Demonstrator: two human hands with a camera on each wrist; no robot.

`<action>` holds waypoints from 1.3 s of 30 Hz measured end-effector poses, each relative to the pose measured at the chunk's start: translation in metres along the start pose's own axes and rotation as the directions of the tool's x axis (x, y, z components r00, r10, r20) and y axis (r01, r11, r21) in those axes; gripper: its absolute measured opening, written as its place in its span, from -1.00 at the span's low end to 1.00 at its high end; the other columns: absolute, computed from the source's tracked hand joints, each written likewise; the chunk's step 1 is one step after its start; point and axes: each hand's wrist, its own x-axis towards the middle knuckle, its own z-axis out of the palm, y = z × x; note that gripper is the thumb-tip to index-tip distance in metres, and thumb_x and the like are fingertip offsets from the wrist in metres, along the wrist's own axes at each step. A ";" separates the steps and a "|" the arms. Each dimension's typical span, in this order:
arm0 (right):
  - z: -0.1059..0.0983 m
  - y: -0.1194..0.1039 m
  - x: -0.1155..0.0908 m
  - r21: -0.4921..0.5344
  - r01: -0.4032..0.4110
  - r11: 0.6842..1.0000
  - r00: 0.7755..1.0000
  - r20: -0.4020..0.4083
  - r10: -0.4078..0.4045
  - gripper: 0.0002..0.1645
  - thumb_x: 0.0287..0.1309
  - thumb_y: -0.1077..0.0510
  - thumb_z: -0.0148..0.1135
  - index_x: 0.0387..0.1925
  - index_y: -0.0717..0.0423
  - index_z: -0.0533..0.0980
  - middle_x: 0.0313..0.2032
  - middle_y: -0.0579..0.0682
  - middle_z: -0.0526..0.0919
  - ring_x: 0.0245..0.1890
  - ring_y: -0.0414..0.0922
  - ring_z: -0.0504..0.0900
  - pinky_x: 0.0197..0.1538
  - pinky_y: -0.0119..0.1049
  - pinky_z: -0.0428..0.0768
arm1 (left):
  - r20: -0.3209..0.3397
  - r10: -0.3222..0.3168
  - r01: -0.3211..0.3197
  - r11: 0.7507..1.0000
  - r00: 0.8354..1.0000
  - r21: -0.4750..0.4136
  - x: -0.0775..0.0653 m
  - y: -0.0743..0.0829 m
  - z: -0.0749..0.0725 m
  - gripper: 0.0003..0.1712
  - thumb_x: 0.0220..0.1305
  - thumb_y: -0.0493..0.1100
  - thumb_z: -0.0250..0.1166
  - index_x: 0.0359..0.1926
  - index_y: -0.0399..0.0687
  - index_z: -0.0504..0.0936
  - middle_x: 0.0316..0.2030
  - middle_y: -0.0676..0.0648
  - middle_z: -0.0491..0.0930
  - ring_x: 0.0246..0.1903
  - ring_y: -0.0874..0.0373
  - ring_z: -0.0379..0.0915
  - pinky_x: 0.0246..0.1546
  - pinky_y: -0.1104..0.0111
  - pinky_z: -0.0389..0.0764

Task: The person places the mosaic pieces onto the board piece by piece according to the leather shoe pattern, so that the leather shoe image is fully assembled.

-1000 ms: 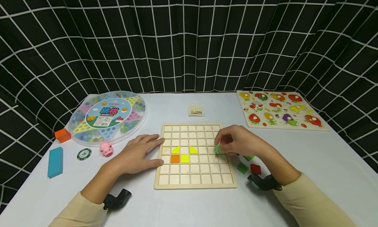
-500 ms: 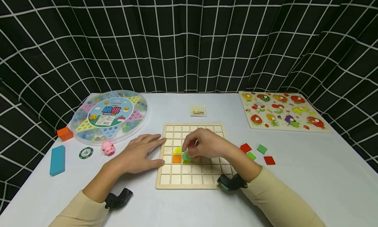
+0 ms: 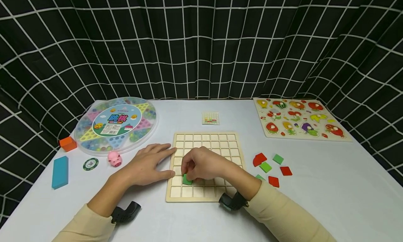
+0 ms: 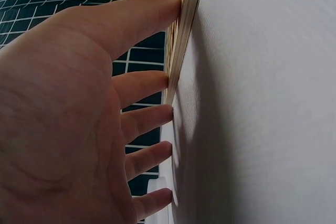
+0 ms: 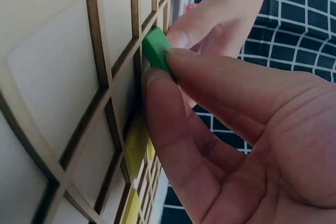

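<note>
A square wooden grid board (image 3: 209,199) lies in the middle of the table in the head view. Between thumb and forefinger, my right hand (image 3: 204,163) pinches a green tile (image 3: 187,180) over a cell at the board's lower left. The right wrist view shows this tile (image 5: 156,50) tilted against the grid lines, with yellow pieces (image 5: 137,148) set in the board nearby. Spread fingers of my left hand (image 3: 146,166) rest at the board's left edge. In the left wrist view its thumb touches the board's side (image 4: 190,19). From the head, my right hand hides the coloured pieces on the board.
Loose red tiles (image 3: 286,171) and green tiles (image 3: 278,159) lie right of the board. Behind it is a small grid card (image 3: 210,118). A fruit puzzle (image 3: 302,137) lies back right; a round marble game (image 3: 116,120), pink pig (image 3: 114,158), chip (image 3: 90,164), blue block (image 3: 59,172) and orange block (image 3: 67,143) are left.
My right hand has carried the green tile leftward across the board, from its right edge to the lower left cells. My left hand has stayed at the board's left edge.
</note>
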 end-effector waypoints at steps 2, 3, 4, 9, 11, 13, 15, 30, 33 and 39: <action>0.000 -0.002 0.000 -0.037 0.005 0.999 1.000 -0.003 -0.006 -0.77 0.09 0.39 0.47 -0.46 -0.02 0.69 -0.60 -0.15 0.63 -0.57 -0.23 0.58 -0.38 -0.39 0.51 | -0.002 0.001 0.000 1.000 1.000 0.002 0.000 0.000 0.000 -0.13 0.28 0.29 0.33 0.54 0.16 0.37 0.53 -0.13 0.29 0.52 -0.21 0.11 0.45 -0.27 0.12; 0.001 -0.002 0.000 -0.056 0.010 0.998 1.000 -0.004 -0.010 -0.77 0.09 0.38 0.48 -0.46 -0.02 0.70 -0.59 -0.17 0.64 -0.55 -0.24 0.57 -0.36 -0.40 0.51 | -0.003 0.002 -0.002 1.000 1.000 0.001 0.000 0.000 0.000 -0.13 0.28 0.29 0.33 0.54 0.15 0.37 0.53 -0.13 0.29 0.52 -0.21 0.11 0.45 -0.27 0.12; 0.001 -0.003 0.000 -0.075 0.013 0.997 1.000 -0.005 -0.013 -0.78 0.09 0.38 0.48 -0.46 -0.02 0.71 -0.58 -0.18 0.64 -0.53 -0.26 0.56 -0.34 -0.40 0.51 | -0.003 0.003 -0.003 1.000 1.000 0.002 -0.001 0.000 0.000 -0.13 0.28 0.29 0.33 0.54 0.15 0.37 0.53 -0.13 0.29 0.52 -0.21 0.11 0.45 -0.27 0.12; 0.004 -0.005 0.000 -0.136 0.036 0.990 0.999 -0.013 -0.038 -0.78 0.07 0.39 0.48 -0.47 -0.01 0.74 -0.54 -0.21 0.67 -0.46 -0.29 0.55 -0.30 -0.42 0.51 | -0.002 0.010 -0.010 1.000 1.000 0.001 -0.001 0.001 -0.001 -0.12 0.30 0.30 0.31 0.55 0.14 0.35 0.53 -0.13 0.28 0.52 -0.22 0.11 0.45 -0.28 0.12; 0.005 -0.005 0.000 -0.145 0.043 0.989 0.999 -0.016 -0.046 -0.77 0.06 0.40 0.48 -0.47 -0.01 0.74 -0.54 -0.22 0.66 -0.46 -0.29 0.55 -0.31 -0.42 0.51 | -0.001 0.010 -0.010 1.000 1.000 0.000 -0.001 0.001 -0.001 -0.12 0.31 0.31 0.31 0.55 0.14 0.34 0.53 -0.13 0.28 0.52 -0.22 0.10 0.45 -0.28 0.12; 0.005 -0.004 -0.001 -0.153 0.053 0.987 0.998 -0.016 -0.056 -0.76 0.06 0.41 0.48 -0.47 -0.02 0.73 -0.54 -0.22 0.66 -0.47 -0.30 0.54 -0.32 -0.43 0.51 | -0.001 0.012 -0.012 1.000 1.000 0.001 -0.001 0.001 -0.001 -0.12 0.31 0.31 0.30 0.55 0.14 0.34 0.53 -0.13 0.28 0.52 -0.22 0.11 0.45 -0.28 0.12; 0.004 -0.003 -0.002 -0.159 0.067 0.985 0.997 -0.013 -0.070 -0.76 0.06 0.40 0.48 -0.46 -0.03 0.72 -0.54 -0.24 0.64 -0.47 -0.32 0.53 -0.31 -0.43 0.51 | -0.003 0.012 -0.012 1.000 1.000 0.005 -0.001 0.001 0.000 -0.12 0.30 0.31 0.31 0.55 0.14 0.35 0.53 -0.13 0.29 0.52 -0.21 0.11 0.45 -0.28 0.13; -0.037 0.040 -0.040 -0.019 0.111 0.994 0.992 -0.051 -0.111 -0.82 0.13 0.35 0.46 -0.27 0.03 0.74 -0.32 -0.15 0.75 -0.29 -0.23 0.64 -0.17 -0.38 0.66 | 0.004 -0.019 0.019 1.000 1.000 0.011 -0.001 0.000 0.000 -0.11 0.27 0.31 0.33 0.54 0.17 0.35 0.54 -0.11 0.27 0.52 -0.22 0.10 0.45 -0.28 0.12; -0.051 0.055 -0.053 -0.029 0.087 0.996 0.994 -0.064 -0.088 -0.81 0.14 0.34 0.45 -0.23 0.03 0.75 -0.31 -0.15 0.75 -0.27 -0.20 0.63 -0.16 -0.36 0.64 | 0.005 -0.016 0.016 1.000 1.000 0.012 -0.001 0.000 0.000 -0.11 0.27 0.32 0.33 0.55 0.18 0.35 0.54 -0.12 0.28 0.52 -0.22 0.10 0.45 -0.28 0.12; -0.074 0.084 -0.084 -0.037 -0.024 0.999 0.991 -0.135 0.019 -0.81 0.17 0.30 0.44 -0.19 0.01 0.75 -0.23 -0.08 0.74 -0.23 -0.12 0.59 -0.17 -0.31 0.64 | 0.006 -0.010 0.010 1.000 1.000 0.010 0.001 0.000 0.001 -0.10 0.27 0.32 0.33 0.55 0.19 0.34 0.54 -0.12 0.28 0.52 -0.22 0.10 0.45 -0.28 0.12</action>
